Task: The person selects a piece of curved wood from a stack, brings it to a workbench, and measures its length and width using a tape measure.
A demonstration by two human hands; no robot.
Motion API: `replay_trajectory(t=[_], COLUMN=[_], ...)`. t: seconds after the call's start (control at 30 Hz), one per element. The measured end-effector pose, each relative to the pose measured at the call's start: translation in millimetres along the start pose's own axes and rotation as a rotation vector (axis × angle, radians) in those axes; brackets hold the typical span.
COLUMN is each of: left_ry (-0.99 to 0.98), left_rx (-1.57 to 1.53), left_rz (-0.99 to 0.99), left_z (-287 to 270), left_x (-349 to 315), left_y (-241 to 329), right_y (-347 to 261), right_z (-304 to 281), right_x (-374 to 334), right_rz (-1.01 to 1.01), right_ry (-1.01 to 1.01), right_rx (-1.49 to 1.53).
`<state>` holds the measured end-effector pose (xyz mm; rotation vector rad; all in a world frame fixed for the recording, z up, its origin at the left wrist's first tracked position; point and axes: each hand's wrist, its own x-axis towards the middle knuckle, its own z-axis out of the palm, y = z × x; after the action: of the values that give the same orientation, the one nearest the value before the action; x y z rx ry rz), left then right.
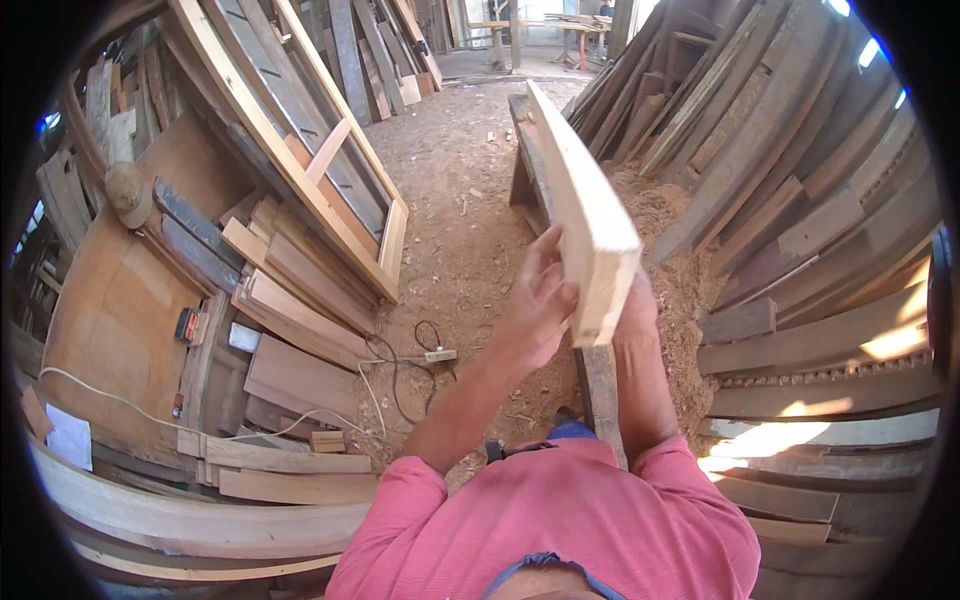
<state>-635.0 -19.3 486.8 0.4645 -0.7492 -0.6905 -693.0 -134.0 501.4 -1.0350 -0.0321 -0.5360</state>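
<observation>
A thick, pale wooden board [582, 205] stands on edge in front of my chest, its near end raised toward me and its far end pointing away. My left hand [545, 305] grips the board's left side close to the near end, fingers and thumb bent against the wood. Against the right side is my right hand [640, 300], holding the same end; the board hides most of its fingers. Beneath the board runs a narrow, dark wooden bench [600, 395], partly covered by the board and my arms.
A wooden frame [340, 200] leans at the left, beside stacked planks [300, 370]. A power strip [440, 355] with trailing cords lies on the sawdust-covered floor [450, 190]. Many boards [790, 130] lean along the right, with shavings [690, 330] heaped beside the bench.
</observation>
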Motion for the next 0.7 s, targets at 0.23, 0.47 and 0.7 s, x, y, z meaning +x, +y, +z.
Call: replay_trajectory(t=[0.23, 0.47, 0.7], left_ry=[0.315, 0.546, 0.598], left_rx=[-0.233, 0.343, 0.733], left_rz=[-0.577, -0.753, -0.881], left_z=[-151.3, -207.2, -281.1], left_x=[-129.0, -186.1, -242.4], left_y=[-86.5, -117.1, -182.4], right_y=[155.0, 258.5, 371.2], right_z=[-79.5, -122.8, -165.8], right_x=[-35.1, -93.5, -138.7], right_rz=[0.29, 0.854, 0.833], right_ry=[-0.063, 0.472, 0.595], right_rx=[-0.103, -0.164, -0.197])
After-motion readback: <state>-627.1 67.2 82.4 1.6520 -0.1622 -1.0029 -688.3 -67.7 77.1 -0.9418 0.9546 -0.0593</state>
